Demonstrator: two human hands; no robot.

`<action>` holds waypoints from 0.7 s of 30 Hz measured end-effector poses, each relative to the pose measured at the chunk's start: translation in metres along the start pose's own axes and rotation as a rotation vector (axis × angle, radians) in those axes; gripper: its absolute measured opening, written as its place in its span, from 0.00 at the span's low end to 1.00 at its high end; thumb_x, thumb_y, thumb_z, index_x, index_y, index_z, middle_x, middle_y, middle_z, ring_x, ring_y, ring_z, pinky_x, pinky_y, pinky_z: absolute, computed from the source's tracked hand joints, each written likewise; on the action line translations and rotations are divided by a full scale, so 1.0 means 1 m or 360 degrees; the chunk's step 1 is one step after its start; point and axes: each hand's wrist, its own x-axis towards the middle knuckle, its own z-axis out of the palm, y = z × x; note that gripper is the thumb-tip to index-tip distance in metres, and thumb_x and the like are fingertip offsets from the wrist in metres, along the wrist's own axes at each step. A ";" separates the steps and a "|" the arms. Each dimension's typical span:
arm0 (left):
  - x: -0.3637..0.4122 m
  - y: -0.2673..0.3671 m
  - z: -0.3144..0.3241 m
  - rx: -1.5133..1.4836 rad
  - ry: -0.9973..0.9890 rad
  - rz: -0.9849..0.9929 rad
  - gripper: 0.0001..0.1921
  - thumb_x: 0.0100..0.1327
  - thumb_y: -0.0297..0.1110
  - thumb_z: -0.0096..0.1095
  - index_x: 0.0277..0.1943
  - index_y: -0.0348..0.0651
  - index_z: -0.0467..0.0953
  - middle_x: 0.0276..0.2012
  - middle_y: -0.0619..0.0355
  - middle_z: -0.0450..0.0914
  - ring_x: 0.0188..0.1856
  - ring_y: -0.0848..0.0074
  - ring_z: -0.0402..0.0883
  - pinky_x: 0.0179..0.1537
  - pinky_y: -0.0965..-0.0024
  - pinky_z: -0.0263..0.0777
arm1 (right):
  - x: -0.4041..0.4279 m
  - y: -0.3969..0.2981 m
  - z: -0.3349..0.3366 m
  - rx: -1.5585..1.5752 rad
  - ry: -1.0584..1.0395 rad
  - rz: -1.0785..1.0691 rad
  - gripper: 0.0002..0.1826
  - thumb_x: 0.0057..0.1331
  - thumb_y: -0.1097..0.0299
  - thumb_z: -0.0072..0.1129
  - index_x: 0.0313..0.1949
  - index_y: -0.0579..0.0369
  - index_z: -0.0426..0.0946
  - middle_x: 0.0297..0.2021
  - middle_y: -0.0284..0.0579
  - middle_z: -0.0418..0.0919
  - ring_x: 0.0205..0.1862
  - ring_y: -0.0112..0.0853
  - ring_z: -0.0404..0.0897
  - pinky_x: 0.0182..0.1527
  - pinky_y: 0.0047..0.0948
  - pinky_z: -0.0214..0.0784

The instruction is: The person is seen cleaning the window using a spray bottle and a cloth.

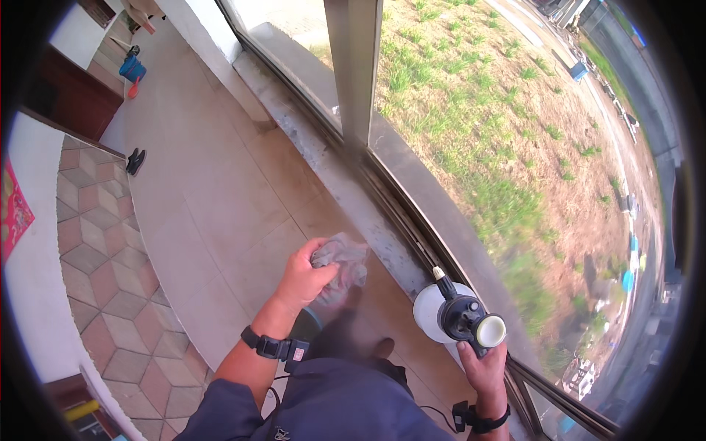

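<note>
A crumpled, greyish-pink cloth [343, 263] is gripped in my left hand [309, 273], held above the tiled floor in front of me. My right hand [485, 369] is closed round the black handle of a pump spray bottle [438, 314] with a white body, a black head and a pale nozzle. The bottle is over the window sill [380, 231], close to the sliding window's metal track [408, 220]. Its nozzle points along the track, away from me. The fingers behind the handle are partly hidden.
An upright metal window frame [353, 71] rises from the track. Beyond the glass lies a grassy yard [469, 127]. Along the tiled floor [220, 193] are black shoes [136, 161], a blue bucket [132, 69] and an orange-red scoop [133, 88]. A white wall [41, 138] stands at left.
</note>
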 end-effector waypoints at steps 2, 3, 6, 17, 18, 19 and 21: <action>-0.012 0.015 0.013 0.0154 -0.0023 0.0053 0.20 0.62 0.20 0.62 0.58 0.34 0.79 0.47 0.59 0.86 0.45 0.79 0.84 0.47 0.71 0.79 | -0.010 0.009 -0.006 -0.0051 0.0047 -0.0033 0.12 0.61 0.66 0.73 0.38 0.59 0.83 0.29 0.44 0.83 0.30 0.32 0.82 0.38 0.30 0.75; -0.018 0.022 0.020 0.0296 -0.0034 0.0100 0.21 0.60 0.17 0.62 0.58 0.34 0.79 0.48 0.58 0.85 0.49 0.78 0.84 0.52 0.70 0.79 | -0.015 0.012 -0.010 -0.0035 0.0054 -0.0037 0.12 0.61 0.66 0.73 0.38 0.59 0.83 0.29 0.44 0.83 0.30 0.32 0.82 0.38 0.30 0.75; -0.032 0.020 0.034 0.0489 -0.0205 0.0442 0.21 0.61 0.23 0.62 0.58 0.40 0.81 0.44 0.61 0.87 0.38 0.82 0.84 0.40 0.74 0.79 | -0.032 0.019 -0.020 -0.0071 0.0008 0.0026 0.11 0.61 0.67 0.72 0.37 0.59 0.83 0.26 0.45 0.82 0.28 0.33 0.82 0.35 0.31 0.74; -0.053 0.038 0.110 0.1326 -0.0765 0.0380 0.14 0.61 0.35 0.69 0.49 0.40 0.83 0.37 0.55 0.88 0.36 0.68 0.88 0.41 0.62 0.81 | -0.095 0.060 -0.057 -0.0113 0.0202 0.0006 0.14 0.61 0.62 0.73 0.37 0.60 0.82 0.24 0.46 0.80 0.25 0.32 0.78 0.33 0.32 0.72; -0.042 0.037 0.118 0.1846 -0.0920 0.0527 0.15 0.61 0.39 0.68 0.47 0.42 0.84 0.38 0.51 0.89 0.36 0.61 0.88 0.41 0.57 0.81 | -0.100 0.065 -0.059 -0.0022 0.0288 -0.0030 0.14 0.61 0.63 0.73 0.37 0.60 0.83 0.24 0.45 0.80 0.26 0.31 0.78 0.33 0.31 0.72; -0.029 0.031 0.128 0.1848 -0.0929 0.0535 0.15 0.61 0.39 0.68 0.47 0.42 0.84 0.38 0.51 0.89 0.36 0.61 0.88 0.41 0.57 0.81 | -0.106 0.069 -0.061 0.0061 0.0374 -0.0063 0.13 0.62 0.63 0.73 0.37 0.60 0.83 0.25 0.45 0.80 0.26 0.31 0.78 0.34 0.31 0.72; 0.003 0.020 0.152 0.2558 -0.1223 0.0830 0.13 0.60 0.40 0.65 0.45 0.46 0.86 0.39 0.47 0.88 0.39 0.51 0.86 0.43 0.51 0.80 | -0.117 0.075 -0.064 0.0079 0.0444 -0.0071 0.13 0.62 0.63 0.73 0.36 0.59 0.82 0.24 0.44 0.80 0.25 0.32 0.77 0.33 0.31 0.71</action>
